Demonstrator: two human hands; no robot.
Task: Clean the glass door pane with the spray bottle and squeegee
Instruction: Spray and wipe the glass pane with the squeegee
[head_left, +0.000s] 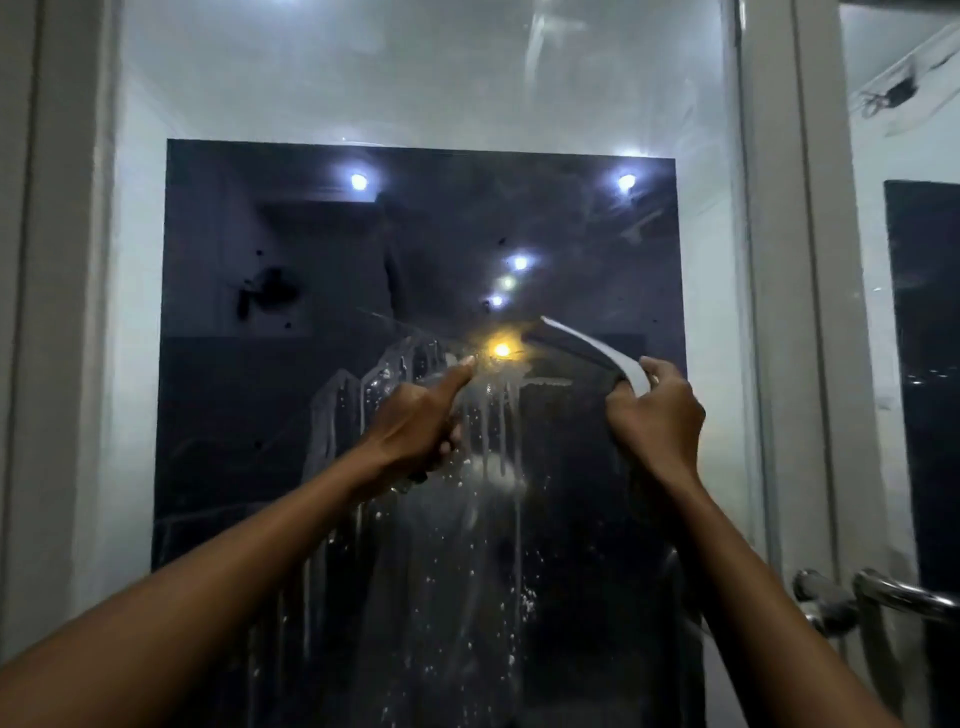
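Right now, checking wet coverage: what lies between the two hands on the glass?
Head view: between left hand and right hand, wet glass pane with running drips.

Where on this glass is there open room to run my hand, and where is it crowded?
Open: the upper glass above both hands, between the left frame and right frame; also the dark stretch left of the left hand. Crowded: the middle, where the left hand and the right hand with the squeegee sit over wet drips. The handle blocks the lower right.
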